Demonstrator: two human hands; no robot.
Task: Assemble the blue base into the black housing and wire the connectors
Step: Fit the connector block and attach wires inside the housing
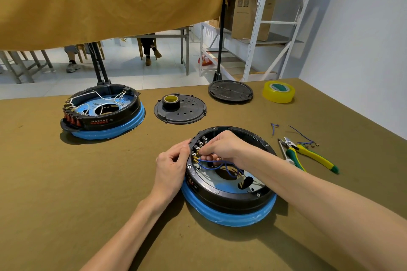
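- Lower centre of the frame: black housing (231, 191) sits on blue base (229, 215).
- Left hand (170, 168) grips the housing's left rim.
- Right hand (222, 146) pinches a blue wire (217, 164) at the connectors (196, 157), just left of its fingertips.

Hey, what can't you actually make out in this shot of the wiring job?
Head view only:
- Right hand fingertips and the connector they work at: hidden under the hand itself.
- Where the blue wires end: partly behind the right hand.
- Lettering on the far housing: too small to read.
- Left hand fingertips: curled out of sight against the near housing rim.
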